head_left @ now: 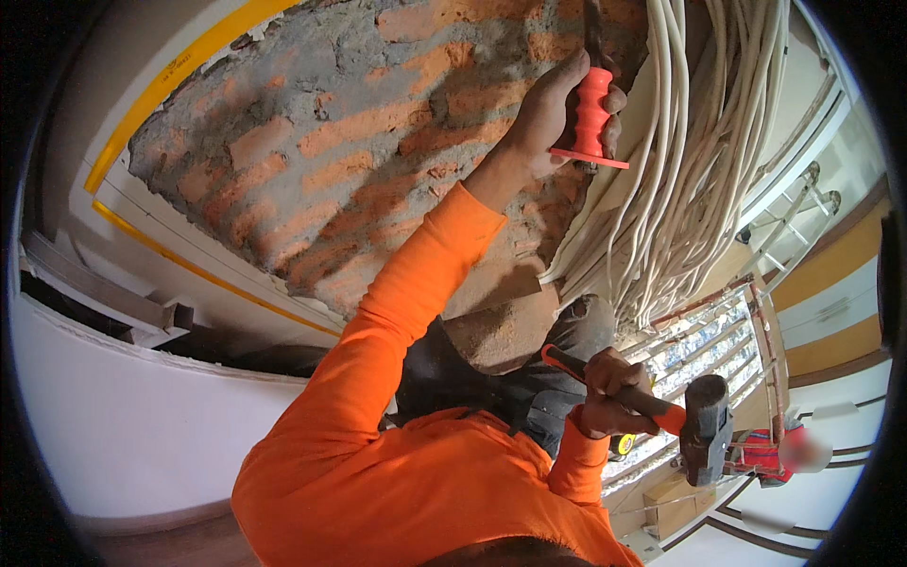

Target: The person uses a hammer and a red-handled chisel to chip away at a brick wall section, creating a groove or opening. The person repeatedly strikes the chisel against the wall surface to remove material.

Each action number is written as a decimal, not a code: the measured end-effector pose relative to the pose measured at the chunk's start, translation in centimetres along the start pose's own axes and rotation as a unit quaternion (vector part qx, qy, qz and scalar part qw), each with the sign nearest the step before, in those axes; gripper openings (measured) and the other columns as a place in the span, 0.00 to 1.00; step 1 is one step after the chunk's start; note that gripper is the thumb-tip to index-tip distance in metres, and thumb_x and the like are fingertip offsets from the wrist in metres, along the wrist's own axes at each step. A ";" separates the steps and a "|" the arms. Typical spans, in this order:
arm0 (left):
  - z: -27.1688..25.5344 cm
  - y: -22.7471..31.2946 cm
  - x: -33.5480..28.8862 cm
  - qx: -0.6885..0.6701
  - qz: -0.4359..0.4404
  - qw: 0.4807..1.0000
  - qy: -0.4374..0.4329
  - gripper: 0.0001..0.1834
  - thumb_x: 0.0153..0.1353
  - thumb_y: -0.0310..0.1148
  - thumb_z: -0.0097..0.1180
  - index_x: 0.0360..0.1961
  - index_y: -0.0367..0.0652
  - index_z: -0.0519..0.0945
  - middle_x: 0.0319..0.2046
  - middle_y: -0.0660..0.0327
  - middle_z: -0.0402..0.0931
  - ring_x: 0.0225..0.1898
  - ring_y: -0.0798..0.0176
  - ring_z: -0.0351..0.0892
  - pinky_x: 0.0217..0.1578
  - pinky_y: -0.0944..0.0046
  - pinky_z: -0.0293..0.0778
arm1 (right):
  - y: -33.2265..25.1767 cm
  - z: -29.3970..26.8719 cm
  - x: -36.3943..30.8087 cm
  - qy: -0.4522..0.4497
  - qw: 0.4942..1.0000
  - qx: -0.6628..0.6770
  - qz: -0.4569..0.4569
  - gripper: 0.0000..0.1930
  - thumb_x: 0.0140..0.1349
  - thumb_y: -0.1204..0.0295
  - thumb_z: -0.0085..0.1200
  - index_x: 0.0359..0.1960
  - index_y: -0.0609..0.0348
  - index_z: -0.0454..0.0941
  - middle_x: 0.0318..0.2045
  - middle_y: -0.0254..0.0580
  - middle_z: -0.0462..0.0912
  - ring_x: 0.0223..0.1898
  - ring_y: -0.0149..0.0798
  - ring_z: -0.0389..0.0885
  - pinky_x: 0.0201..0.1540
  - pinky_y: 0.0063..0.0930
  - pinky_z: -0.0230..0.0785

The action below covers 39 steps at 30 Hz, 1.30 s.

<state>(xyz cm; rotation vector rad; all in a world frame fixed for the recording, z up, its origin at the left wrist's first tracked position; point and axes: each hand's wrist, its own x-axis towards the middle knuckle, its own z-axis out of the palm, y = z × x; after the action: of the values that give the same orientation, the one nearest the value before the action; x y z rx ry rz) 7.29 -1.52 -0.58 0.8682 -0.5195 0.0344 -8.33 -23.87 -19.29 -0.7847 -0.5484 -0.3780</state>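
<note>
While the brick wall stands bare, the hammer, to its lower right, looks head-heavy and rigid; the right hand curls closed round mid-handle, a sound hold. Before the wall's right part, the left hand wraps the probably stiff chisel by its ribbed grip; the tip is cut off.

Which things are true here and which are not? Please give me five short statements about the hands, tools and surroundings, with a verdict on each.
1. The left hand grips a chisel by its red handle. True.
2. The right hand holds a hammer. True.
3. The hammer's head touches the chisel. False: they are apart.
4. White cables run beside the exposed brick. True.
5. Both sleeves are blue. False: the sleeves are orange.
</note>
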 end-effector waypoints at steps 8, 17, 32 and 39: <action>-0.3 -0.6 1.2 -0.108 -0.066 0.991 -0.043 0.20 0.69 0.56 0.35 0.38 0.50 0.67 0.26 0.65 0.70 0.24 0.61 0.73 0.26 0.58 0.72 | 2.1 3.1 -0.1 0.051 0.994 -0.100 -0.009 0.36 0.57 0.28 0.25 0.28 0.53 0.59 0.07 0.31 0.56 0.07 0.29 0.52 0.16 0.26 0.56; 1.8 -1.4 3.1 -0.088 -0.029 0.994 -0.053 0.22 0.68 0.60 0.33 0.34 0.54 0.66 0.20 0.70 0.64 0.20 0.65 0.66 0.23 0.60 0.68 | 5.3 3.8 3.4 0.033 0.986 -0.036 -0.161 0.35 0.57 0.28 0.31 0.29 0.51 0.62 0.06 0.32 0.57 0.07 0.30 0.56 0.14 0.28 0.58; 1.6 -0.7 6.0 -0.123 -0.057 0.990 -0.036 0.24 0.68 0.60 0.35 0.26 0.53 0.63 0.16 0.72 0.60 0.15 0.72 0.58 0.19 0.69 0.66 | 14.6 6.5 7.9 0.140 0.989 -0.006 0.053 0.19 0.67 0.53 0.42 0.26 0.55 0.64 0.16 0.36 0.65 0.15 0.33 0.62 0.17 0.29 0.57; 2.2 -0.4 4.6 -0.090 -0.024 0.996 -0.001 0.22 0.69 0.57 0.32 0.28 0.53 0.64 0.16 0.73 0.59 0.16 0.71 0.61 0.19 0.66 0.67 | 3.9 7.2 7.5 0.126 0.921 0.135 -0.344 0.34 0.61 0.31 0.25 0.23 0.52 0.61 0.10 0.34 0.61 0.10 0.31 0.59 0.13 0.27 0.53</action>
<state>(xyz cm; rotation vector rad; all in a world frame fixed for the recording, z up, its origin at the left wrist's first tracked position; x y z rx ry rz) 10.43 -4.22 2.37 0.7051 -0.4944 -0.0566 -2.69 -16.84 -12.90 -0.2443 -0.6067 -1.0152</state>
